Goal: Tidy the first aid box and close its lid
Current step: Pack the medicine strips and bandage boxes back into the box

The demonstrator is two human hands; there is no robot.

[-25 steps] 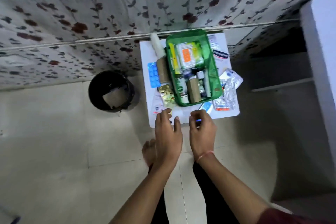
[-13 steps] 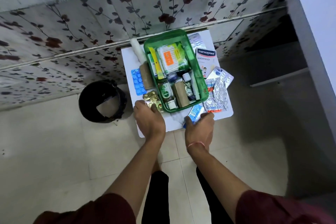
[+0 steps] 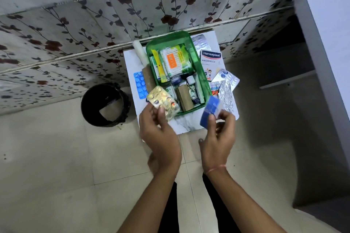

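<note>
The green first aid box (image 3: 203, 81) stands open on a small white table (image 3: 186, 125), packed with cotton buds, tubes and small bottles. My left hand (image 3: 159, 132) holds a gold blister strip (image 3: 163, 102) lifted over the box's near left corner. My right hand (image 3: 217, 138) holds a blue packet (image 3: 209, 112) raised off the table at the box's near right corner. No lid can be made out.
On the table lie a blue tablet strip (image 3: 140, 85), a brown roll (image 3: 147, 77) and a white roll (image 3: 139, 51) left of the box, a Hansaplast pack (image 3: 210, 62) and silver blister strips (image 3: 226, 92) to its right. A black bin (image 3: 105, 104) stands on the floor at left.
Both hands have risen from the table's near edge. The left has picked up the gold blister strip, and the right has picked up the blue packet.
</note>
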